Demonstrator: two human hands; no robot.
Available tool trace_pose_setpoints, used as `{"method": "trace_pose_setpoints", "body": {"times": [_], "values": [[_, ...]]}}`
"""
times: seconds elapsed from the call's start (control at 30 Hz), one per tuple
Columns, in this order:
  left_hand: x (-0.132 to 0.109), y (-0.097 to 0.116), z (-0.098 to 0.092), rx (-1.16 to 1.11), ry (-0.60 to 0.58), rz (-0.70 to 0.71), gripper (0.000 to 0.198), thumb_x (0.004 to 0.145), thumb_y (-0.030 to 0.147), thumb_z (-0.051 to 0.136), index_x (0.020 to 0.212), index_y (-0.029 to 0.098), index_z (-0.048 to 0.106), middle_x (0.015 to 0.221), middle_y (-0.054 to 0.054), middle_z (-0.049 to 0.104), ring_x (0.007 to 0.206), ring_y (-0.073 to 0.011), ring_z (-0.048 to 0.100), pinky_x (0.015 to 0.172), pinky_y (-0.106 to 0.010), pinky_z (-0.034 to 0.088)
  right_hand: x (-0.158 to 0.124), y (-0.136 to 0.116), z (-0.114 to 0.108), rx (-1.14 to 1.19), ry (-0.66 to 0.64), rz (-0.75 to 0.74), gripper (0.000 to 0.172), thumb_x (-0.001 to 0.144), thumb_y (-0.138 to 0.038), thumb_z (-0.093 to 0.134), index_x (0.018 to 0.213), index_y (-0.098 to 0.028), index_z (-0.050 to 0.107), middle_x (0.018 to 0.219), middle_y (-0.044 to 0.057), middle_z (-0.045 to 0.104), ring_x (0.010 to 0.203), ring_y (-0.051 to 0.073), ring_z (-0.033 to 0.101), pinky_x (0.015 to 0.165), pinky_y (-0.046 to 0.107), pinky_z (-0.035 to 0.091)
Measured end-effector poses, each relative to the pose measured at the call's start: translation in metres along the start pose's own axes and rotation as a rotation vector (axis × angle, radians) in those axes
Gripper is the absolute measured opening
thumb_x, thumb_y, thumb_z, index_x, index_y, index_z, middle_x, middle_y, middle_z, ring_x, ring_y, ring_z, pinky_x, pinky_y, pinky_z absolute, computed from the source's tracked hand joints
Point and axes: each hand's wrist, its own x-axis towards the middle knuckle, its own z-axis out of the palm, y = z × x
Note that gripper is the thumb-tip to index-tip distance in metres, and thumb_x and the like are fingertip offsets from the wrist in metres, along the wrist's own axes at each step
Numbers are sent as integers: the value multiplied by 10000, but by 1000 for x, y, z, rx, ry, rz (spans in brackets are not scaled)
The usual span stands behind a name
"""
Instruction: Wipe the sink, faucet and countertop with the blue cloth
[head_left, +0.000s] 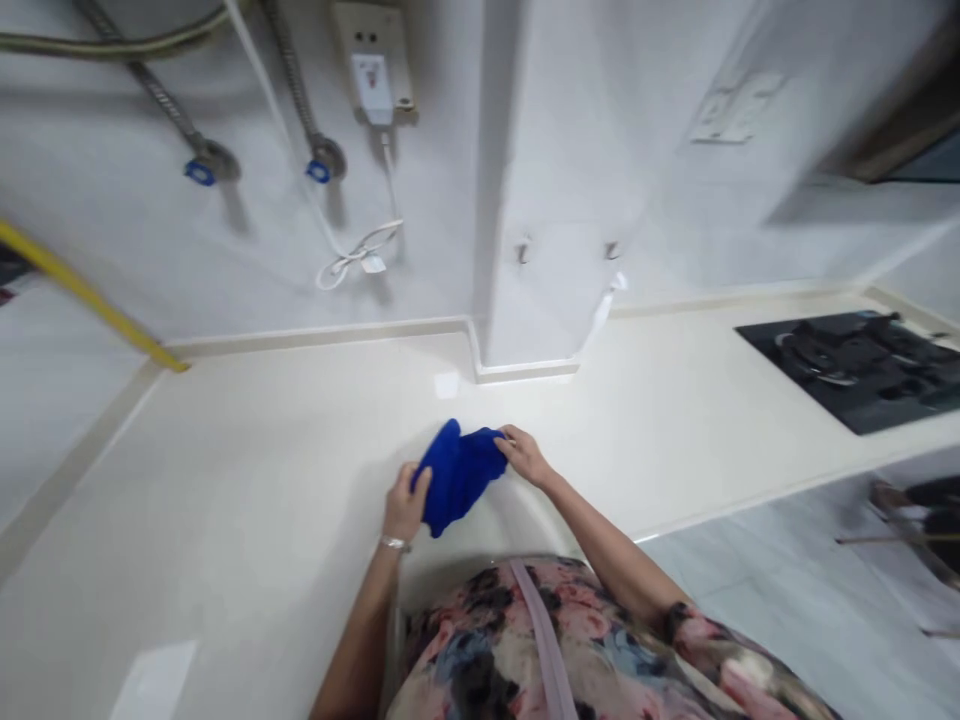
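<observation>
A bunched blue cloth is held up between my two hands over the front of the pale countertop. My left hand grips its left side, thumb on top and fingers behind. At the upper right corner, my right hand pinches the edge of the cloth between thumb and fingers. The cloth hangs in loose folds, partly doubled over. Beneath and behind it lies a curved, whitish surface that I cannot make out clearly.
A black gas stove is set into the counter at the right. A wall pillar with hooks juts out at the back. A plugged-in socket and a looped white cable hang on the wall. A yellow pipe runs down at the left.
</observation>
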Motion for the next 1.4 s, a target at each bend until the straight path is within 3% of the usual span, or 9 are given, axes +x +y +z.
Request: {"method": "trace_pose_setpoints", "body": {"times": [0.2,0.33,0.4,0.6,0.8,0.93,1.03,1.3,1.4], "values": [[57,42,-58,-501,313,-18,659,603,709,846,988,221,628,733,59,625,599,-124,541,561,-245,459,7,-35,-6,421,217,-62,522,875,-758,595,1033,-262,577,873,-7,610,784,181,636,646,313,615],[69,66,-66,-459,227,31,663,646,707,831,1051,205,676,895,0,727,775,-178,681,706,-284,574,-21,-32,-9,630,275,-10,528,831,-689,712,1107,-257,587,870,-20,608,660,176,634,502,322,607],[66,62,-56,-132,97,-29,566,799,687,705,1068,189,690,947,-45,756,896,-221,728,837,-353,617,-37,-18,-4,647,309,110,478,821,-634,736,1053,-244,586,834,-23,608,605,175,618,479,344,612],[34,17,-17,120,112,-70,282,805,276,722,1066,171,732,1213,-164,762,1282,-334,666,1234,-540,446,-64,28,9,636,296,373,382,766,-520,782,880,-247,540,673,-29,582,588,202,625,497,375,636],[-4,4,26,423,31,477,425,995,292,520,1365,173,694,1554,-161,613,1503,-300,510,1323,-523,351,-61,37,8,598,294,416,428,710,-521,839,847,-242,544,647,-23,600,609,194,640,525,361,652],[4,8,60,506,-253,787,602,916,122,513,1508,164,613,1649,-148,531,1611,-300,385,1333,-543,350,-61,29,10,577,237,390,576,596,-657,895,800,-232,563,653,6,628,606,199,634,503,361,635],[22,9,68,542,-419,947,654,838,65,563,1471,205,650,1472,-132,673,1556,-313,470,1342,-623,306,-67,18,8,559,230,314,672,516,-746,922,767,-232,571,644,-13,607,600,181,600,480,328,601],[62,-3,15,672,-370,935,225,894,149,712,1086,234,794,992,-51,770,989,-215,728,1145,-473,559,-65,-16,2,543,217,67,669,632,-813,880,769,-229,585,613,-47,557,544,151,554,461,308,575],[83,17,-18,744,-208,885,235,928,146,671,1089,239,815,961,-85,758,983,-255,718,1103,-496,572,-38,-41,3,535,208,46,724,561,-835,901,753,-227,557,596,-57,560,500,152,593,445,286,555]]}}
